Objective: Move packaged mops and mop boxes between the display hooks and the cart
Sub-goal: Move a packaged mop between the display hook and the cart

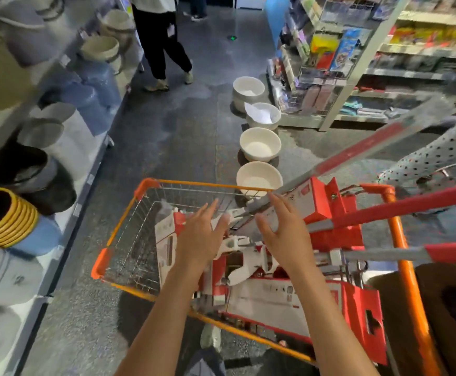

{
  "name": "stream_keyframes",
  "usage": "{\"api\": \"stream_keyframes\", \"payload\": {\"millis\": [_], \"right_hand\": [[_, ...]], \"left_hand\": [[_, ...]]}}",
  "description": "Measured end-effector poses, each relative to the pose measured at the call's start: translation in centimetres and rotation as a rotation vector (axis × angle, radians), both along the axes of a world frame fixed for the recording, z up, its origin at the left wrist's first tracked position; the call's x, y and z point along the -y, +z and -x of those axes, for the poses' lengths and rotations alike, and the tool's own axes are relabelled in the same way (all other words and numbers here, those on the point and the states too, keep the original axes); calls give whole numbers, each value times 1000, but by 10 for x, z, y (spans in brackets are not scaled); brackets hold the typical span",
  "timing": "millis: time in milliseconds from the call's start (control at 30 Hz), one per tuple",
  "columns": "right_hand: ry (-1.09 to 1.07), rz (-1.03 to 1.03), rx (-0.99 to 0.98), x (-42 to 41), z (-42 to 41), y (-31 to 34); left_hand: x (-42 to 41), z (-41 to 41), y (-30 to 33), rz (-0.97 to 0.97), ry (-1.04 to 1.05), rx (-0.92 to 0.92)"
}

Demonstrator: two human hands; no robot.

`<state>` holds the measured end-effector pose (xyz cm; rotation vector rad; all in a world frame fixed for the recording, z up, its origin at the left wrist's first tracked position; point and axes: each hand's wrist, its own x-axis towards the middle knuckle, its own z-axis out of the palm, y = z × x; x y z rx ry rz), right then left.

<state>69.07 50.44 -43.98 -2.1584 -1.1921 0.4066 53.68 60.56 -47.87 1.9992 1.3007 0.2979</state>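
An orange-framed wire cart (118,241) stands in the aisle below me. Red and white mop boxes (289,297) lie in it, and several packaged mops with red-sleeved handles (400,207) stick out up to the right. White mop heads (244,256) lie on the boxes. My left hand (198,234) hovers over the cart's middle, fingers spread, holding nothing. My right hand (283,232) is beside it with fingers apart, just above a mop handle; I cannot tell whether it touches it.
Several white basins (259,145) line the floor beyond the cart. Shelves of buckets (58,126) run along the left, a goods rack (330,77) stands at right. A person (164,44) walks ahead; a dotted sleeve (433,156) reaches in from the right.
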Motion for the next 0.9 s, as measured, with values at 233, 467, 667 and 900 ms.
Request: {"api": "stream_keyframes", "payload": {"millis": [233, 467, 667, 900], "right_hand": [[60, 172, 60, -78, -29, -80], [265, 363, 183, -126, -55, -159], [496, 479, 267, -154, -71, -199], [639, 660, 458, -183, -77, -222]], "left_hand": [[-61, -33, -77, 175, 62, 5], [-76, -63, -153, 638, 367, 239], [-75, -81, -185, 1038, 847, 596], [-79, -83, -205, 1284, 1118, 762]]}}
